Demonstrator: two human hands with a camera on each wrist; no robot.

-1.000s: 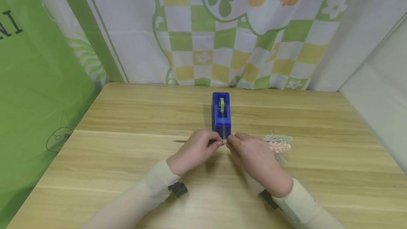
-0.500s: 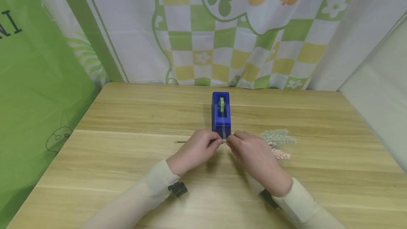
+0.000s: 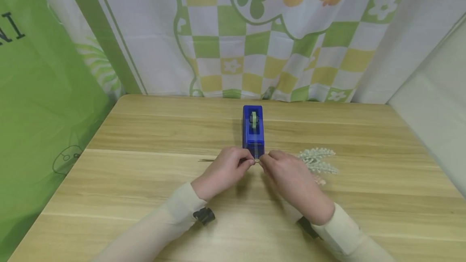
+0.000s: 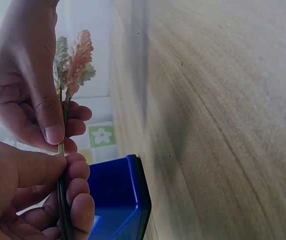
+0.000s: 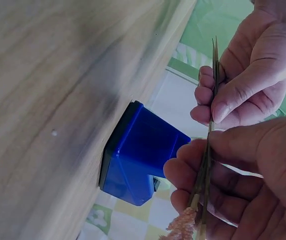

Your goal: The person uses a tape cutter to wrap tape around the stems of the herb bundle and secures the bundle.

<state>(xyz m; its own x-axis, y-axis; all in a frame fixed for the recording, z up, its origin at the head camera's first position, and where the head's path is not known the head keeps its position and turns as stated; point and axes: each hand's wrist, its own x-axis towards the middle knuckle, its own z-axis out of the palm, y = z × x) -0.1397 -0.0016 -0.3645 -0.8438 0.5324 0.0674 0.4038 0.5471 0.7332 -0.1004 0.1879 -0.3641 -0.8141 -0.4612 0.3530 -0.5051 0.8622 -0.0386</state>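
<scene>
Between both hands runs a thin bundle of artificial flower stems (image 3: 206, 160), lying roughly level. My left hand (image 3: 222, 171) pinches it between thumb and fingers, the bare stem ends sticking out to the left. Close beside it, my right hand (image 3: 296, 181) pinches the same stems nearer the blooms. Pale grey-green flower spikes (image 3: 318, 161) and a pink spike (image 4: 79, 60) show beyond the right hand. Just behind the fingertips stands a blue tape dispenser (image 3: 251, 138). A clear tape strip (image 3: 256, 151) reaches from it down to the stems; its end at the fingers is hidden.
The dispenser, with its tape roll (image 3: 254, 120), stands on a wooden table (image 3: 164, 128). A patterned curtain (image 3: 233, 47) hangs behind the table's far edge. Green cloth (image 3: 47, 104) hangs at the left, and a pale wall or sheet (image 3: 437, 104) at the right.
The flower bundle has turned about its stems: the pink spike has gone down toward the near side, and the grey-green spikes have come up. Both hands stay in nearly the same place.
</scene>
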